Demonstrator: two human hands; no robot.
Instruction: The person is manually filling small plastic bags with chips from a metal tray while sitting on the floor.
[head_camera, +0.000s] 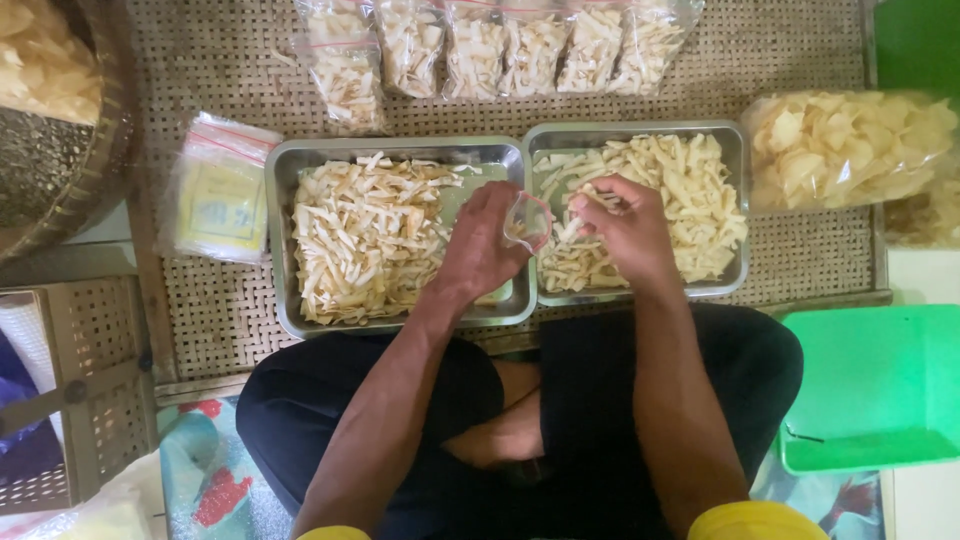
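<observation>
Well, left hand (482, 245): pinching the small clear bag (527, 220) open.
Right hand (625, 225): closing on chips from the right tray (738, 160).
Tip: holding the bag mouth wide, feeding small pinches.

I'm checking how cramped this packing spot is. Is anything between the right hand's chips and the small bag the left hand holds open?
Nothing visible. The right hand grips chip strips right beside the mouth of the small clear bag, which the left hand holds above the seam between the two metal trays.
</observation>
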